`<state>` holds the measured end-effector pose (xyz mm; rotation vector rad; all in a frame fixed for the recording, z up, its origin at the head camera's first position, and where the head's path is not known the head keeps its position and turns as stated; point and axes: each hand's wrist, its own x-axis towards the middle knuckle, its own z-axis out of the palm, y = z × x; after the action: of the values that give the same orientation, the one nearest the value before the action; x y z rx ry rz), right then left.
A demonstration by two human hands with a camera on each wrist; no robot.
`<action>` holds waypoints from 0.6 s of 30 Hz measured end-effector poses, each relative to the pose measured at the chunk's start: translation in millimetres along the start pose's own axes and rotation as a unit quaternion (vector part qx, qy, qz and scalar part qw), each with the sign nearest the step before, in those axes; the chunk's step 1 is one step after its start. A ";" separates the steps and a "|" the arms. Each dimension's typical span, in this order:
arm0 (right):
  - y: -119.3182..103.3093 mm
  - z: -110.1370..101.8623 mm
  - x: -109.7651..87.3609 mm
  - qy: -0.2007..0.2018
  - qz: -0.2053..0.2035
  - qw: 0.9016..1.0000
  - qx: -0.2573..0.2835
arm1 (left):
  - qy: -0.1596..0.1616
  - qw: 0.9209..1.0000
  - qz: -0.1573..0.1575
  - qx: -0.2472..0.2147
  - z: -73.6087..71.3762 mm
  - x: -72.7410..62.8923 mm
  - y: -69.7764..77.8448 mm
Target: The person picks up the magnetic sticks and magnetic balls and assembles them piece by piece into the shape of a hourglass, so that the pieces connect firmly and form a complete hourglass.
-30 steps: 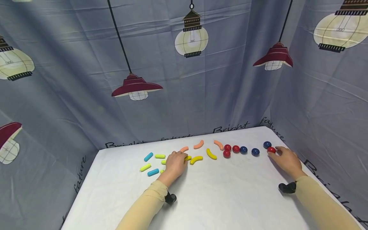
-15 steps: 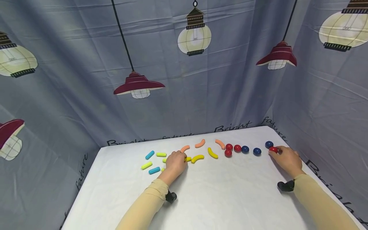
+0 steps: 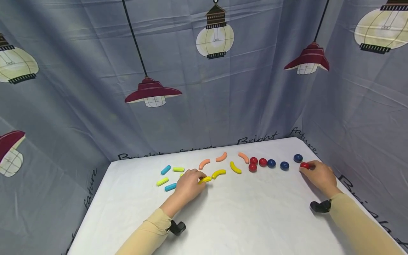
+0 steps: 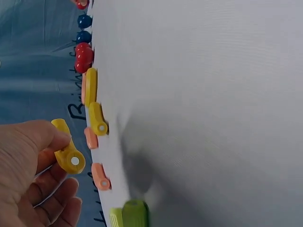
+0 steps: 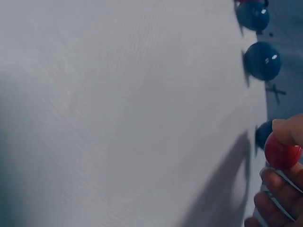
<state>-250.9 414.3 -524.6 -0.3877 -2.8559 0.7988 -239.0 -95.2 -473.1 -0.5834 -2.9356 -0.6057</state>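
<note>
My left hand (image 3: 190,186) pinches a small yellow toy banana (image 4: 68,149) between thumb and fingers; in the left wrist view it appears lifted off the table. Just right of it in the head view lie two more yellow toy bananas (image 3: 219,173). Over at the right side, my right hand (image 3: 320,177) pinches a shiny red ball (image 5: 282,151) with thumb and fingers. A dark blue ball (image 3: 298,158) sits just beyond that hand, and another blue ball (image 3: 284,165) lies to its left.
Several red balls (image 3: 253,167) and a blue ball (image 3: 271,163) cluster right of centre on the white table (image 3: 242,216). Peach curved pieces (image 3: 204,163) lie behind the bananas. Blue sticks (image 3: 165,170) and lime sticks (image 3: 162,181) lie left. A grey curtain (image 3: 191,120) hangs behind.
My left hand has drawn back toward me, bringing the yellow toy banana away from its spot by the peach piece. The right hand, holding the red ball, has shifted slightly right, away from the blue ball.
</note>
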 end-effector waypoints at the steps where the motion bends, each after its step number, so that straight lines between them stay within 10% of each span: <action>1: -0.8 -1.4 -1.3 0.000 -0.004 1.000 0.008 | 0.001 1.000 -0.002 -0.005 -1.7 -4.0 -1.8; 18: -108.5 36.7 -48.8 -0.137 -0.146 0.974 0.104 | -0.005 0.999 0.016 -0.038 9.3 -38.7 -13.0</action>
<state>-234.5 292.9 -502.2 0.1796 -2.9280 1.1508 -208.4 -116.0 -492.5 -0.6409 -2.9168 -0.7145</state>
